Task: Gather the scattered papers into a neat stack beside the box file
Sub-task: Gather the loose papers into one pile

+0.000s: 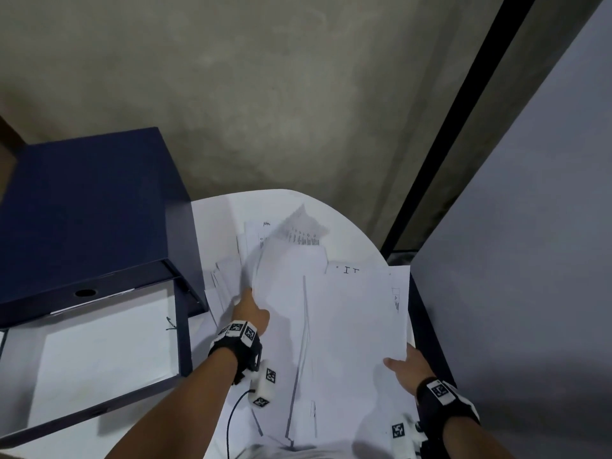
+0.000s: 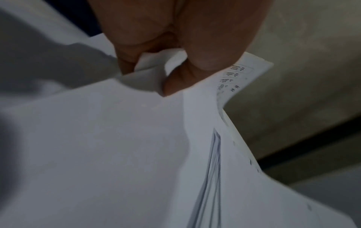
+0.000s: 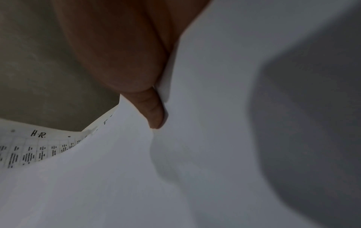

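- Both forearms reach in from the bottom edge of the head view, each with a black wrist strap carrying white marker blocks, and a thin black cable [image 1: 233, 422] trails off the left one.
- Far left, the box file [image 1: 89, 207], dark blue, lies open on the table; its lid stands up behind and the tray in front holds a white sheet [image 1: 106, 346] with a small pen mark near its right wall.
- Between the box file and the left hand, a few loose white sheets [image 1: 220, 286] lie fanned on the white round table [image 1: 344, 223], touching the file's right wall.
- Left hand [image 1: 250, 314] pinches the left edge of the papers [image 1: 331, 313]; the left wrist view shows thumb and fingers [image 2: 210, 50] curled tight on a crumpled corner.
- Those papers form a loose, uneven bundle held above the table, just right of the box file; printed sheets and one marked "IT" poke out at its far edge.
- Right hand [image 1: 409, 366] grips the bundle's near right corner, thumb [image 3: 154, 114] pressed on top, the other fingers hidden underneath.
- Beyond the table is bare concrete floor; at right a dark strip and a grey panel [image 1: 530, 226] stand close to the table's edge.
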`<state>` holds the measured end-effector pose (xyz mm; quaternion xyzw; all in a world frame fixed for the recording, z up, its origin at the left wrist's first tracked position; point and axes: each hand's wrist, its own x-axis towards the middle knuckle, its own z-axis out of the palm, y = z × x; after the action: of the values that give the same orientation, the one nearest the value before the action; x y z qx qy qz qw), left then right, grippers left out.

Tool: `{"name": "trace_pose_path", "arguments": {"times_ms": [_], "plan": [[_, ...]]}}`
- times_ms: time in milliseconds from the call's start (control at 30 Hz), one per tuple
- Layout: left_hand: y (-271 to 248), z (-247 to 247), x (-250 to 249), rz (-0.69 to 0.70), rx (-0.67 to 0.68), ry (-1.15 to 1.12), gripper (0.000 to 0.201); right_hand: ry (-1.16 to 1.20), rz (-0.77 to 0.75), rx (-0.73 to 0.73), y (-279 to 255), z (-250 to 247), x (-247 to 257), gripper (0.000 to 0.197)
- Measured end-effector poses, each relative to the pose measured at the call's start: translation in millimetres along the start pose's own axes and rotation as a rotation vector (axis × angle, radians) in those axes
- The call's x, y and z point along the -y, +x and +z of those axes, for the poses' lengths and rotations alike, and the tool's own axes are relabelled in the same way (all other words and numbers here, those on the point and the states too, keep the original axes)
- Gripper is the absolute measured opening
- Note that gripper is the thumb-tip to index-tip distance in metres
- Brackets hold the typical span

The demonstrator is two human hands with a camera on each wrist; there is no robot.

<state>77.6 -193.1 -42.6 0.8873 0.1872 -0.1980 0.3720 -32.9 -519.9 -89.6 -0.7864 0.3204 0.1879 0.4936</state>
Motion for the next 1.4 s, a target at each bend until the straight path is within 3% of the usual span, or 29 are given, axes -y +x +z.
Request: {"name": "trace_pose_path", "arguments": {"times_ms": [133, 233, 333, 433, 567, 667, 800, 867, 933, 1000, 1100, 1167, 1233, 1300, 1400], "plan": [[-12, -13, -14, 0.004, 0.049, -0.077, 0.052, -0.001, 0.014, 0.003, -1, 3, -2, 0.035], [-23, -22, -33, 0.076, -0.089, -0.174, 0.046, -0.001, 0.014, 0.002, -2, 4, 0, 0.033], [-33, -45, -54, 0.19, -0.311, -0.231, 0.032, -0.007, 0.009, 0.002, -4, 6, 3, 0.033], [-40, -74, -69, 0.308, -0.452, -0.481, 0.023, -0.006, 0.005, -0.007, -7, 8, 9, 0.033], [-32, -85, -63, 0.314, -0.343, -0.751, 0.024, 0.0, -0.009, -0.008, -14, 13, 22, 0.033], [-28, -59, -41, 0.239, -0.168, -0.611, 0.027, -0.003, -0.012, -0.017, -12, 18, 25, 0.032], [-39, -8, -7, 0.14, 0.053, -0.273, 0.045, 0.047, -0.027, -0.015, -13, 22, 25, 0.029], [-39, 15, 11, 0.059, 0.172, -0.063, 0.054, 0.1, 0.04, -0.003, -15, 22, 27, 0.037], [-38, 33, 24, 0.014, 0.228, 0.046, 0.052, 0.243, 0.127, 0.013, -17, 21, 30, 0.052], [-37, 46, 33, 0.046, 0.235, -0.039, 0.043, 0.396, 0.191, 0.017, -19, 19, 31, 0.064], [-40, 56, 36, 0.092, 0.229, -0.143, 0.052, 0.353, 0.146, 0.063, -19, 17, 21, 0.067], [-43, 61, 31, 0.104, 0.248, -0.078, 0.042, 0.304, 0.106, 0.101, -16, 20, 11, 0.066], [-43, 61, 22, 0.151, 0.271, 0.117, 0.022, 0.198, 0.066, 0.091, -13, 21, 4, 0.053], [-35, 53, 14, 0.176, 0.197, 0.233, 0.028, 0.109, 0.036, 0.043, -12, 20, 2, 0.044], [-12, 28, 11, 0.11, 0.028, 0.228, 0.03, 0.052, 0.013, -0.001, -10, 14, 1, 0.033]]}}
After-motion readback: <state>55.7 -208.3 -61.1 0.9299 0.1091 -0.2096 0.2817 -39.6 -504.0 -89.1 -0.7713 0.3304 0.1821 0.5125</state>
